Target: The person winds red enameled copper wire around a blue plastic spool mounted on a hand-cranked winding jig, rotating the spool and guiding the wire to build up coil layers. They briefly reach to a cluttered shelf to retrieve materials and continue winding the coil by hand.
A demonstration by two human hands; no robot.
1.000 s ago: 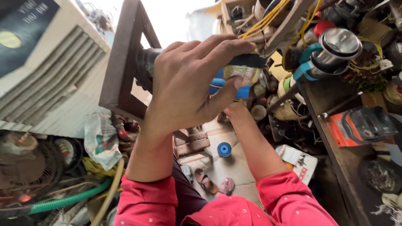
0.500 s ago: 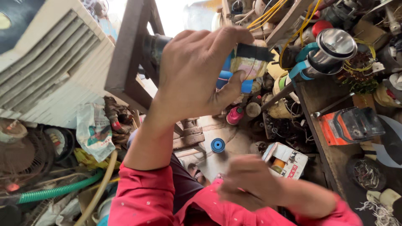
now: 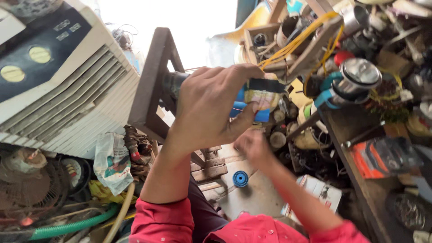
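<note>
Left hand (image 3: pixel 211 108) gripping blue taped cylinder (image 3: pixel 258 101).
Fingers curled round it; right hand (image 3: pixel 252 146) just below cylinder, blurred, grip unclear.

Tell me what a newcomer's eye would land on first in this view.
Dead centre, the left hand grips a blue part wrapped with black tape, held up against a dark wooden frame. The right hand is blurred just beneath it. At the left a big white louvred air cooler fills the frame, and a small blue ribbed disc lies on the floor below.
</note>
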